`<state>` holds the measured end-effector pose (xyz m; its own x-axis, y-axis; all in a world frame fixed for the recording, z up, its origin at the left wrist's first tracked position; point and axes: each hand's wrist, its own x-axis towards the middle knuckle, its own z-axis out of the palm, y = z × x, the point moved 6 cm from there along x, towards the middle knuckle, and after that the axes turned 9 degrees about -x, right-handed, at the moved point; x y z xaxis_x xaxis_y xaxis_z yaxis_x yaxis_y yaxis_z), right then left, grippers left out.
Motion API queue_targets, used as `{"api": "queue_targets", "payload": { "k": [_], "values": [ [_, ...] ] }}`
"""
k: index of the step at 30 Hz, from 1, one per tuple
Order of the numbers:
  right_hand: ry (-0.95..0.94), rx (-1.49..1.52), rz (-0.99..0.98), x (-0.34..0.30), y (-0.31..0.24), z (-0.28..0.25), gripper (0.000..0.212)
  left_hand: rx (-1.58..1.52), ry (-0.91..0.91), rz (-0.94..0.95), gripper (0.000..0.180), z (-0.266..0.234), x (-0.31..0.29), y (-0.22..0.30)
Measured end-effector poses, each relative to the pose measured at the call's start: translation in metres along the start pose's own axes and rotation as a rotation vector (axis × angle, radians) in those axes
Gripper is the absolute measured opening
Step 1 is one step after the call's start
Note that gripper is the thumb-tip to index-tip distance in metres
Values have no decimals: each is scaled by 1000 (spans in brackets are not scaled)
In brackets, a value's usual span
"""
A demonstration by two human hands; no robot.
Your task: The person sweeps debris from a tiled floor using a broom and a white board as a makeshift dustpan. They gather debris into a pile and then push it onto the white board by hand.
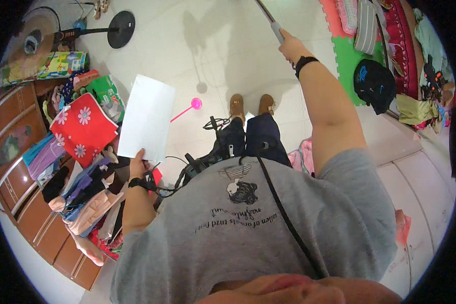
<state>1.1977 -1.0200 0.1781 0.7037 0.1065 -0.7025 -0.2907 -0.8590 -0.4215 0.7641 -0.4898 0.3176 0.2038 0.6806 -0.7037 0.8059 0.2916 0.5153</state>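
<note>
Low on the left, my left hand [138, 166] grips the lower edge of a flat white rectangular sheet [147, 119], its thumb lying on the face. I cannot tell whether the sheet is paper or thin board. My right hand [293, 48] reaches far forward, closed around the grey grip of a thin metal pole [275, 29]. The pole's far end runs out of the top of the view. Between my hands, a pink stick with a round head [196, 104] shows on the floor, partly behind the sheet.
Piled clothes [88, 195] and a red flowered cloth [83, 129] lie along brown drawers [68, 258] at left. A fan [33, 43] with a round black base [121, 29] lies at the far left. Foam mats [343, 61], a black cap [374, 83] and textiles are at right.
</note>
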Motion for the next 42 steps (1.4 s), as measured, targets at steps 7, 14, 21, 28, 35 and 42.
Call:
{"api": "queue_targets", "payload": {
  "k": [7,14,21,28,35,42],
  "values": [
    [64,-280,-226,-86,75,-6,67,-67,-16,-92,35,-10,11,-23],
    [-246,-427,-74,-300,218,67,63,-134,63,-98,38,-35,6,-45],
    [-279,-259,-71,-283,171,147,59,-132,124,-106,35,-85,50,-28],
    [-54,-145,-39,-47,-37,198,69,89,12,63,33,-108,152,70],
    [-14,183,36,29,-245,151,67,-14,12,1,30,-169,249,156],
    [188,-158,102,-127,-89,128,64,-33,-30,-27,40,-130,296,186]
  ]
}}
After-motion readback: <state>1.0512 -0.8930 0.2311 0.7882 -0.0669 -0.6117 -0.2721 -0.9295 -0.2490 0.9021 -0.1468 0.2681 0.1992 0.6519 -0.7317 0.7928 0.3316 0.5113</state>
